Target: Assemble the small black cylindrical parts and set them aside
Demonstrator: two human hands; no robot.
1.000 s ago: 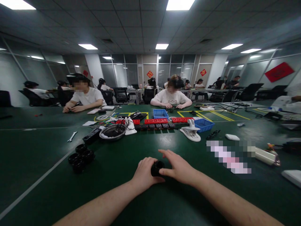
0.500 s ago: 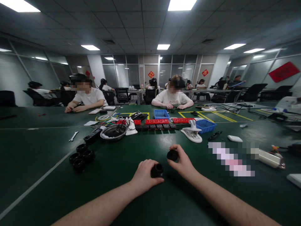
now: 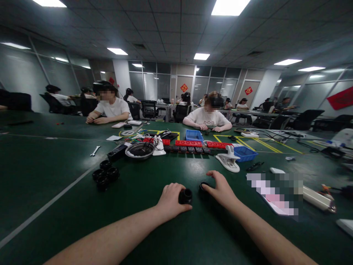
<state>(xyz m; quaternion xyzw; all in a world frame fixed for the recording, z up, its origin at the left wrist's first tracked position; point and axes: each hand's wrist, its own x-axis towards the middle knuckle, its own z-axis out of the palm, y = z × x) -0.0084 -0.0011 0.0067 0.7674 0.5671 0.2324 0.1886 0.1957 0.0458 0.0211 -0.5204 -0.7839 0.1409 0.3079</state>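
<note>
My left hand [image 3: 170, 198] is closed around a black hollow cylinder [image 3: 188, 195], its round opening facing up. To the right, my right hand [image 3: 223, 187] has its thumb and fingers spread apart. Close by its thumb, a black round cap [image 3: 203, 187] rests on the green table, partly covered by that thumb. A small gap lies between the cylinder and the cap. Several similar black round parts [image 3: 105, 174] are clustered on the table to the left of my hands.
Ahead are a metal bowl [image 3: 139, 151], a white clip stand [image 3: 228, 160], red power strips [image 3: 188, 143] and blue trays [image 3: 244, 153]. A wrench [image 3: 95, 151] lies left; a silver cylinder [image 3: 317, 198] lies right. Two people sit across the green table [image 3: 154, 176].
My right hand has lowered the black cap to the table and its fingers have spread. The left hand still holds the cylinder. The camera view has turned and tilted slightly.
</note>
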